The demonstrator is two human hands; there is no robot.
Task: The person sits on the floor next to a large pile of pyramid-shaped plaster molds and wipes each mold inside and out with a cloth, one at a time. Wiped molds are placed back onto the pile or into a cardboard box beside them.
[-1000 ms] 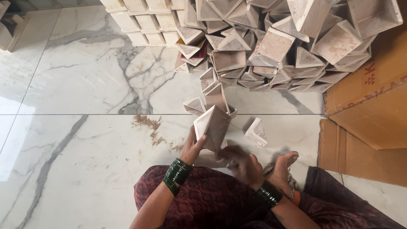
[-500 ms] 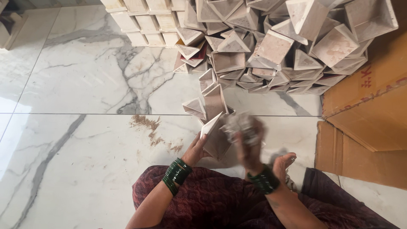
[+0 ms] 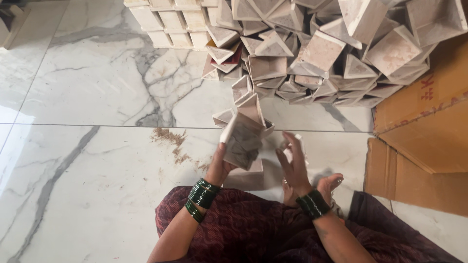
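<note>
left hand [image 3: 220,165] gripped pale folded box [image 3: 243,141] by its lower edge, box upright at centre | right hand [image 3: 292,163] at 3 o'clock of box, fingers spread, holding nothing, just apart | marble floor [image 3: 87,146] beneath | box heap [image 3: 317,44] at 12 o'clock | brown cardboard [image 3: 424,136] at 3 o'clock

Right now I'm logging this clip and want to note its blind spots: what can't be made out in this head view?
- Left hand: its fingers are hidden behind the folded cardboard piece it holds.
- Right hand: motion-blurred; whether it grips anything cannot be told.
- Pile of folded boxes: cut off by the top edge.
- Brown cardboard sheets: cut off by the right edge.
</note>
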